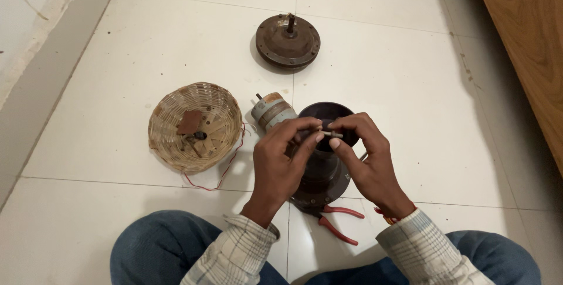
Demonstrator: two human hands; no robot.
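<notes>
Both the left hand [280,155] and right hand [365,157] pinch a small pin-like part [329,134] between narrowed fingertips over the dark motor housing [324,162]; judging by this, steady, level grips directly above the opening [326,113] serve best

We're in a pale plaid long-sleeve shirt, cuffs buttoned at both wrists, and blue jeans at 6 o'clock. Left hand [280,162] is bare; right hand [366,156] has a red-orange thread band at the wrist.
</notes>
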